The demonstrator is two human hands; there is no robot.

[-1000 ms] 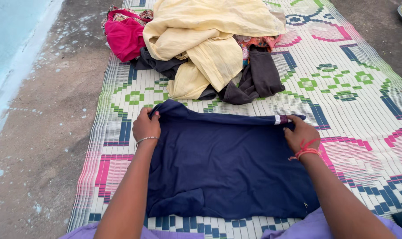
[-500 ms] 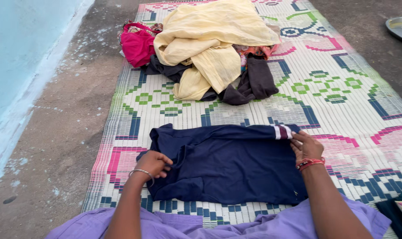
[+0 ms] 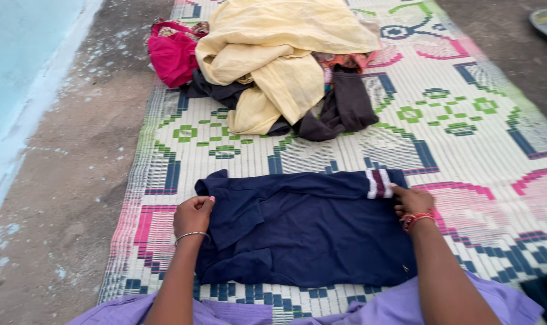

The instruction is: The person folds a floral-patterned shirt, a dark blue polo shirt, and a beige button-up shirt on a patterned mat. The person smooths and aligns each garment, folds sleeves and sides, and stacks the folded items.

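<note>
A: Where does the folding stand?

B: Partway, I judge. The navy shirt [image 3: 309, 232] lies flat on the woven mat [image 3: 466, 144], top edge turned down into a long band, left side doubled in over the body. Striped cuff [image 3: 377, 183] shows at the right end of that band. The right side and the lower half are not yet folded in.

A: Hands?

B: Left hand [image 3: 193, 216] at the shirt's left edge, fingers curled, pinching the folded-in flap of cloth. Right hand [image 3: 413, 201] at the right end, fingertips pressed on the cloth just beside the striped cuff; whether it grips or only pins it, I cannot tell. A thin bangle on the left wrist, red thread on the right.

A: So the shirt is between them?

B: Yes, spanning hand to hand, close in front of the person's knees.

A: What else?

B: A heap of unfolded clothes further up the mat: yellow cloth [image 3: 279, 54] on top, dark garments [image 3: 339, 108] under it, a pink bag [image 3: 172, 54] at its left. Well apart from both hands.
</note>
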